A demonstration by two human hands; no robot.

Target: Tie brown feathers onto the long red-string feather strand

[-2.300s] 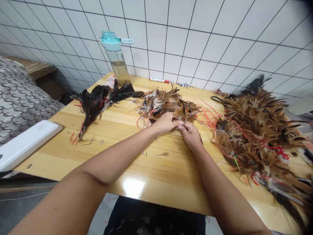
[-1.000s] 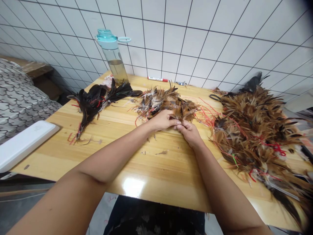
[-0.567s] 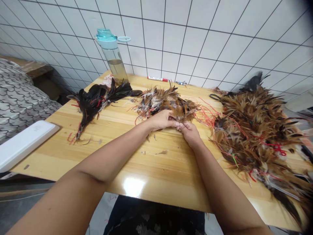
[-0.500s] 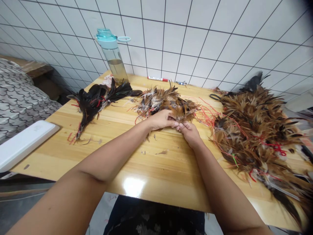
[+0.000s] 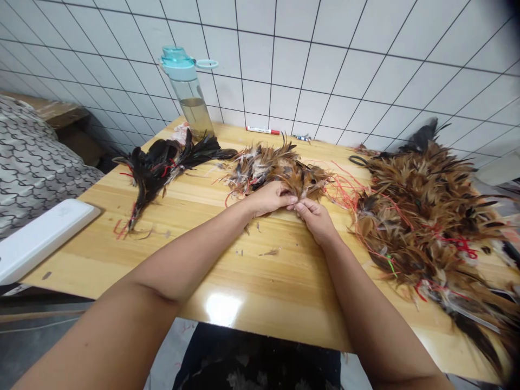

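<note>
My left hand [image 5: 271, 199] is closed in a pinch at the near edge of a heap of brown and pale feathers [image 5: 268, 165]. Thumb and fingers grip the base of a small bunch of brown feathers [image 5: 298, 183], whose tips point away from me. Right beside it, my right hand [image 5: 316, 218] pinches at the same base, with thumb and forefinger nearly touching the left fingertips. What lies exactly between the right fingers is too small to make out. Red strings [image 5: 343, 189] trail from the heap towards the right.
A large pile of brown feathers [image 5: 422, 200] covers the table's right side. Black feathers [image 5: 156, 162] tied with red string lie left, near a water bottle [image 5: 194, 103]. A red-capped marker [image 5: 262, 130] rests by the tiled wall. A white oblong device [image 5: 46, 238] sits at the left edge.
Both hands stay at the feather bunch with small finger movements. The right thumb and forefinger have shifted slightly against the bunch's base. The view has moved a little.
</note>
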